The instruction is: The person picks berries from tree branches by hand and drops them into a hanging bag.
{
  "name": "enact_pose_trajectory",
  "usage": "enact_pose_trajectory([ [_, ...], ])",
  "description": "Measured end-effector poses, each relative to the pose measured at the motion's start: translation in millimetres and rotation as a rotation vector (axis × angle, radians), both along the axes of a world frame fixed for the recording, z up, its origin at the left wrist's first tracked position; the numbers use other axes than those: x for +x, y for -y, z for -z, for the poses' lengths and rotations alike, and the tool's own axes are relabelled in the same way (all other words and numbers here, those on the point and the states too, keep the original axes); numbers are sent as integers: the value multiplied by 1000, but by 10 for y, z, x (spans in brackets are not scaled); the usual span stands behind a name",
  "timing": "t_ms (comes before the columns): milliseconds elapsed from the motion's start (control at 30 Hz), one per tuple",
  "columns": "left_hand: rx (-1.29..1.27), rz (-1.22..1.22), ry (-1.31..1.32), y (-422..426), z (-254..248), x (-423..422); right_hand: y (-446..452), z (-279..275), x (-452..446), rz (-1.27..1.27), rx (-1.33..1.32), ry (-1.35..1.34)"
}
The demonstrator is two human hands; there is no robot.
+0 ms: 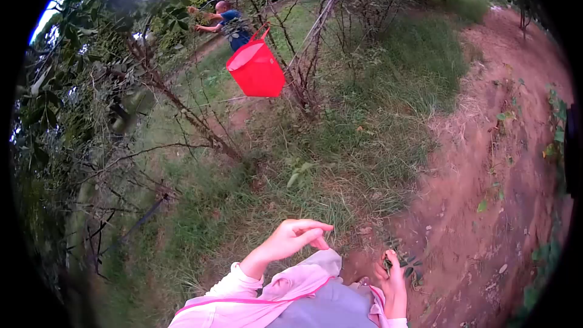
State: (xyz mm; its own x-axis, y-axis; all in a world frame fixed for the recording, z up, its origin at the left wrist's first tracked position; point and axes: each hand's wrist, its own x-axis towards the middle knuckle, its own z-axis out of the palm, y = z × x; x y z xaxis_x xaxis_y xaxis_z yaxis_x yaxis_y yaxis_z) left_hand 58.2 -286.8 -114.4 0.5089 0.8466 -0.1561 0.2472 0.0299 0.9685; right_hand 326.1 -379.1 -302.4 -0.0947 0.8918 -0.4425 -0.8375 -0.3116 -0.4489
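Note:
My left hand (290, 240) is in front of my body at the lower middle. Its fingers point to the right, a little apart and partly bent, and nothing shows in them. Lower and to the right, my right hand (393, 279) is closed, thumb up, around a small leafy sprig (413, 265). Green leaves stick out beside the fingers, while most of what lies in the palm is hidden. The two hands are apart.
A red bag (258, 73) hangs by its handles from a thorny shrub ahead. Behind it a person in a blue shirt (234, 24) reaches into branches. Bare branches (200, 124) spread at left; grass (340, 164) covers the middle, and a dirt path (467, 218) runs along the right.

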Motion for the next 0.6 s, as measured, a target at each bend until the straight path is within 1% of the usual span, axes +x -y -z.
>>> enact_pose_trajectory([
  [33, -128, -193, 49, 5, 186, -64, -52, -2, 49, -8, -20, 13],
  [67, -204, -305, 131, -49, 320, -88, -170, 2, 60, -23, -16, 0],
  [167, -311, -481, 104, -177, 529, -152, -413, -73, 18, -68, -33, 82],
  [333, -445, -489, 127, -613, 844, -169, -928, -73, -50, -146, -92, 163],
  [433, -530, -504, 190, -975, 1079, -93, -1303, -144, -82, -173, -97, 250],
  [533, -571, -510, 331, -1425, 1329, -86, -1727, 13, -118, -233, -137, 239],
  [600, -563, -539, 379, -1693, 1368, -155, -2063, -16, -182, -285, -128, 243],
])
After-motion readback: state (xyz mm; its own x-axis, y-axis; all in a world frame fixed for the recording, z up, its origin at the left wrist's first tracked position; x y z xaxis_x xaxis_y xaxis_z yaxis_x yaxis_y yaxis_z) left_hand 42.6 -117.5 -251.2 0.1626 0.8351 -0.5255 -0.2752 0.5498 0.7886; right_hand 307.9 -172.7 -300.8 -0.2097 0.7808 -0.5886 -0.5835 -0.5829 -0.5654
